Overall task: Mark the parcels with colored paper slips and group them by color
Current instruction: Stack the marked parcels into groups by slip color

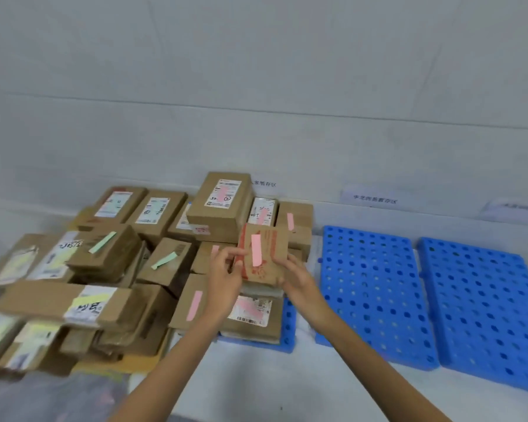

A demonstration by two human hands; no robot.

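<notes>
Parcels (110, 269) lie heaped at the left and centre of the view, brown cartons stacked against the wall (256, 86), and the sorting looks well advanced. At the far left the cartons carry yellow slips (90, 300); blur makes it hard to say whether every one there is marked. Next along, two cartons bear green slips (102, 242). Right of those comes the pink group, with pink slips (194, 305) on the cartons low in front and on those stacked behind, resting on a blue pallet (288, 330) whose corner shows beneath.

Above this group the left hand (226, 278) pinches the left edge of a small red-printed carton (273, 254), thumb on its face. The right hand (296, 278) grips its lower right corner, so both hands hold it tilted up in the air. A pink slip (256, 249) already sits upright on its face. I judge the marking of this one done and its placing among the pink cartons left.

Further right two perforated blue pallets (369, 287) lie side by side, and printed signs (374, 198) hang on the wall behind them.
</notes>
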